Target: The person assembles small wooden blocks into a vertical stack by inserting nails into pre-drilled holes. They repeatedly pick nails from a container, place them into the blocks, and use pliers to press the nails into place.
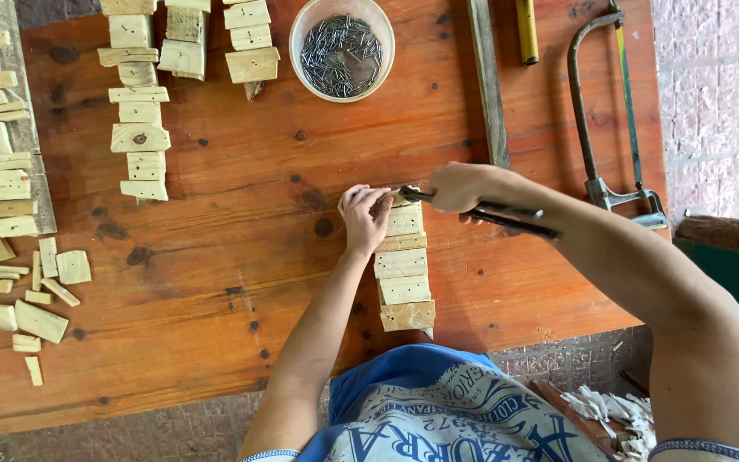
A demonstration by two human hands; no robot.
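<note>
While the left hand (364, 216) presses fingers on a row of wood blocks (404, 274), the right hand (458, 186) holds a closed grip around a dark tool (481, 211). A bowl of nails (341, 50) sits farther up the wooden table (241, 197).

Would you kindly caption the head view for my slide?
Left hand steadies a strip of wood blocks while right hand grips a dark-handled tool on an orange table.

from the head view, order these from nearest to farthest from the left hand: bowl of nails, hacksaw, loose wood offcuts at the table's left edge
From the left hand:
1. Bowl of nails, straight up the table near its far edge.
2. Hacksaw, off to the right, past the right hand.
3. Loose wood offcuts, far left near the front edge.
</note>
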